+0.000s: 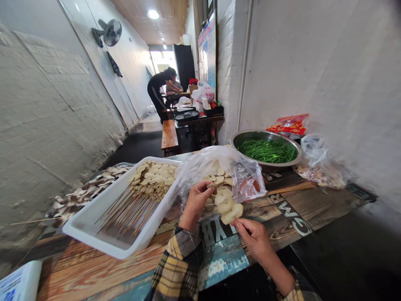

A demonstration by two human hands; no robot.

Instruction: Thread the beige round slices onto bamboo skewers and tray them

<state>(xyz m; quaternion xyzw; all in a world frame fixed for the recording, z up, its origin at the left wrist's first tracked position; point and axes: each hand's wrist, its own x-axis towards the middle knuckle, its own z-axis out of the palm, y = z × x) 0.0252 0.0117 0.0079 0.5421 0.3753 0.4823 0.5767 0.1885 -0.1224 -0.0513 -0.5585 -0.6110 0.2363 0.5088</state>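
Note:
My right hand (pixel 254 239) pinches the lower end of a skewer, most of it hidden behind pale round slices (pixel 230 209) that look like potato. My left hand (pixel 196 201) is closed at the mouth of a clear plastic bag (pixel 203 161), thumb against fingers, on what looks like another potato slice (pixel 216 180). More loose slices lie inside the bag. Left of it stands a white plastic tray (pixel 122 251) with many loaded skewers (pixel 134 205), their slices at the far end and bare sticks toward me.
A steel bowl of long green vegetables (pixel 267 150) stands at the back right, beside tied plastic bags (pixel 316 154). Bare sticks (pixel 291 187) lie below it. Sliced mushrooms (pixel 90 190) are left of the tray. Farther back are a bench (pixel 169 134) and a bending person (pixel 156 92).

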